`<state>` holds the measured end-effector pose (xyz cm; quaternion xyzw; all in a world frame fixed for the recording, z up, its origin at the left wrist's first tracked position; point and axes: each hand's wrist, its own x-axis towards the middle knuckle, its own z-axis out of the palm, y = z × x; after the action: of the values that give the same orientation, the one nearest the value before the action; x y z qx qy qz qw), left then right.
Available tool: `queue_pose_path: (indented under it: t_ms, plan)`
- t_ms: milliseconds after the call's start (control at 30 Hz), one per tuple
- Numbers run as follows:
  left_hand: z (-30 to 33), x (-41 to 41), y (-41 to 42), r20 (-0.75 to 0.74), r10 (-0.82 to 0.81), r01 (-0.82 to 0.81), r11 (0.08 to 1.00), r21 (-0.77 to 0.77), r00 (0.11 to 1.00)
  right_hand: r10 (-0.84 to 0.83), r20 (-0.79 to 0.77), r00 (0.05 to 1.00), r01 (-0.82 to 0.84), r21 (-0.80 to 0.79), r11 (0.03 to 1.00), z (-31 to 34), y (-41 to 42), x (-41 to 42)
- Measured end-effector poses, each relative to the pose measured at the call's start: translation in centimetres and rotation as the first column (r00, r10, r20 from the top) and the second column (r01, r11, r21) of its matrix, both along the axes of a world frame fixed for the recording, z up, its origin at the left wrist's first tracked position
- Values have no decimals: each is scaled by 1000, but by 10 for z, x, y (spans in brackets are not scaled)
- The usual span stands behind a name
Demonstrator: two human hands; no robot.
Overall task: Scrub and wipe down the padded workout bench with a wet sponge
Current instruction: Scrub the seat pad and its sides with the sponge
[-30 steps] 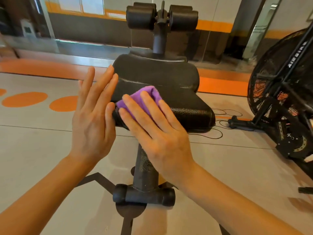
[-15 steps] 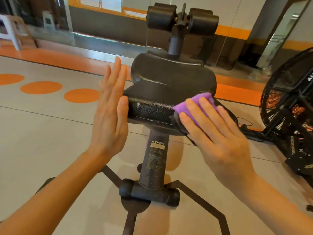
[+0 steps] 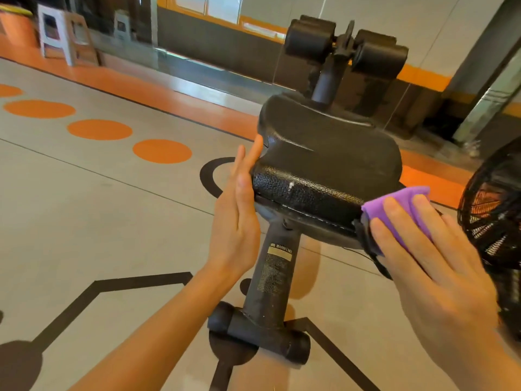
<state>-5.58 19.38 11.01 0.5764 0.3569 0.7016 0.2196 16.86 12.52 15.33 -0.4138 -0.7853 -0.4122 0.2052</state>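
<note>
Since 0.5 s ago, my right hand [image 3: 431, 266] has slid the purple sponge [image 3: 400, 210] rightward along the front edge of the padded bench [image 3: 324, 165], from near the middle to its right corner. My left hand [image 3: 236, 218] has gone from hovering just off the pad to pressing flat against the pad's left end.

My right grip lies nearly flat, fingers [image 3: 394, 218] spread over the sponge and pressing it onto the corner; I cannot tell whether the thumb curls under it, because the palm hides that side. Most of the sponge is covered, with only a purple strip showing between and above the fingers. My left grip is fully extended, fingers together, holding nothing.

Below the pad, the black post [image 3: 275, 272] carries a warning label [image 3: 280, 249] whose small print I cannot read. 2 foam rollers [image 3: 344, 46] sit at the far end. A black fan cage [image 3: 496, 210] is cut off by the right edge. Blurred stools [image 3: 59, 32] stand far left.
</note>
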Motion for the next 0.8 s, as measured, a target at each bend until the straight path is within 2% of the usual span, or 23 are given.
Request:
queue_pose_path:
  t_ms: [100, 200, 267, 333, 433, 533, 600, 700, 800]
  plan:
    - [-1, 1, 1, 11, -18, 18, 1000, 1, 1000, 67, -113, 991, -63, 43, 997, 1, 16, -46]
    - [-3, 1, 1, 42, -46, 47, 999, -16, 998, 193, -44, 980, -193, 19, 981, 5, 35, -101]
    - [-2, -1, 0, 52, -72, 74, 997, -25, 996, 170, 68, 983, -171, 2, 985, 7, 37, -89]
    - [0, -3, -1, 39, -75, 76, 997, -22, 996, 95, 109, 989, -97, 9, 995, 3, 25, -47]
    - [3, -3, -2, 17, -42, 42, 999, -18, 999, 23, 76, 997, -20, -32, 999, -1, 6, -17]
    - [1, -3, -2, 25, -77, 78, 997, -17, 997, 61, 7, 998, -61, 12, 998, 2, 25, -78]
    - [0, -5, -2, 14, -71, 71, 997, -22, 997, 139, 24, 990, -139, -26, 990, 10, 35, -107]
    - [2, -8, -2, -7, -93, 93, 995, -20, 996, 124, 115, 986, -119, -49, 992, 11, 32, -69]
    - [5, -8, -4, -32, -56, 55, 998, -23, 998, 61, 89, 994, -57, -40, 998, 5, 12, -29]
